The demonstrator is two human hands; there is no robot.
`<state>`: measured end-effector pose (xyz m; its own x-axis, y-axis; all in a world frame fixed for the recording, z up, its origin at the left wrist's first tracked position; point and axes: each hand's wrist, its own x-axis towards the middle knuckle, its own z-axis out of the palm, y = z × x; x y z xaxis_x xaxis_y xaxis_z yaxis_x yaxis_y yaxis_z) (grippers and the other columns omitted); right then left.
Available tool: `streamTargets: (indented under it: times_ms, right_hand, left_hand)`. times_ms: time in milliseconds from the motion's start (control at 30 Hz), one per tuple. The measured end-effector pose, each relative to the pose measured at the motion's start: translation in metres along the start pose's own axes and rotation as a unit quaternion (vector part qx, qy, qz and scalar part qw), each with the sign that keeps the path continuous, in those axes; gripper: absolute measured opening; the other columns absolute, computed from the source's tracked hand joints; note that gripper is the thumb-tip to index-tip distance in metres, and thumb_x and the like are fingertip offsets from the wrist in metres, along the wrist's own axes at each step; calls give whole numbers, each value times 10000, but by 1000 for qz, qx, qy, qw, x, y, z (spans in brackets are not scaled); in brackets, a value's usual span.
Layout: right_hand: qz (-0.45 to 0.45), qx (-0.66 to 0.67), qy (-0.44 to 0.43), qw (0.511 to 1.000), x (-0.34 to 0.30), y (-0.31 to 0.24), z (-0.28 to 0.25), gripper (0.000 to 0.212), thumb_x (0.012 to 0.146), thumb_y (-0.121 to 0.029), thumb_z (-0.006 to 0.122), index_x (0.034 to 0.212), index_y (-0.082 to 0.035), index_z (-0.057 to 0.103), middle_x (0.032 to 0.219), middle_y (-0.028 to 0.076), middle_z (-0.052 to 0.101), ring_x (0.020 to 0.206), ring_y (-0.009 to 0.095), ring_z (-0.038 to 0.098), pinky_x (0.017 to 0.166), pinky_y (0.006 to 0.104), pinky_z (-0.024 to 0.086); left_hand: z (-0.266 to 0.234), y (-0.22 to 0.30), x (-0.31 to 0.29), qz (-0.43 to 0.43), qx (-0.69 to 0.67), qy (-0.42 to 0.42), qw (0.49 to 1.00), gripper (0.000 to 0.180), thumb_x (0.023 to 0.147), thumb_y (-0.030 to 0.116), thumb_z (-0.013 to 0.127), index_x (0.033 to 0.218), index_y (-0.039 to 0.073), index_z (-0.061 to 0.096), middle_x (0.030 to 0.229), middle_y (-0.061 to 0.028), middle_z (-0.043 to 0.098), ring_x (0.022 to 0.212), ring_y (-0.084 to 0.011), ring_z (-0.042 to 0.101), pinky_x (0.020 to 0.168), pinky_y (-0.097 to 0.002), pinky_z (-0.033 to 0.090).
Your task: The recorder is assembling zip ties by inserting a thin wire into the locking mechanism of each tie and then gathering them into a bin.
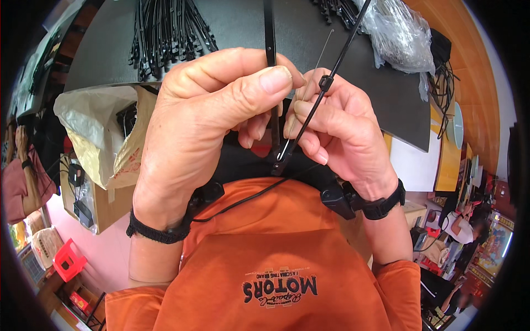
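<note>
Both my hands are raised close together in front of my chest, around a thin black jointed rod that looks like an umbrella rib. Its flat arm (270, 41) runs behind the thumb of my left hand (193, 110), whose fingers are pinched around it. The slimmer arm (345, 48), with a small black joint piece (326, 83), slants across the fingers of my right hand (345, 118). Below the hands both arms meet at a lower joint (280, 165). A fine wire (324, 48) with a tiny looped end sticks up from the closed right fingertips. Exact finger contact is partly hidden.
A dark table (237, 25) lies ahead, bearing a bundle of black jointed rods (168, 38) and a clear plastic bag (400, 36). An open plastic-lined sack (102, 132) stands left beside a cardboard box (107, 207). Black cables (443, 91) hang at right.
</note>
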<state>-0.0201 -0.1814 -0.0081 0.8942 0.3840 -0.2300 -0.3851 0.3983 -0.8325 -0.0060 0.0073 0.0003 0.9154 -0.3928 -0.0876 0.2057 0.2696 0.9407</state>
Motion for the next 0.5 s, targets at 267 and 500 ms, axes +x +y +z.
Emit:
streamTargets:
  times_ms: [267,500]
  right_hand:
    - [-8,2,0,1000,1,1,1,106,874,-68,586,874,8,513,752,123,622,556,90,566,425,166,409]
    - [-15,3,-13,1000,2,2,-1,118,880,-78,585,869,8,505,758,132,623,556,92,567,425,167,410]
  left_hand:
    - [-2,0,-2,-7,-2,-1,1000,255,888,240,606,1006,20,659,778,-19,631,583,-49,526,495,-172,384]
    - [0,-3,-3,-2,-8,6,1000,250,893,234,600,1004,18,656,781,-29,638,585,-49,524,496,-170,374]
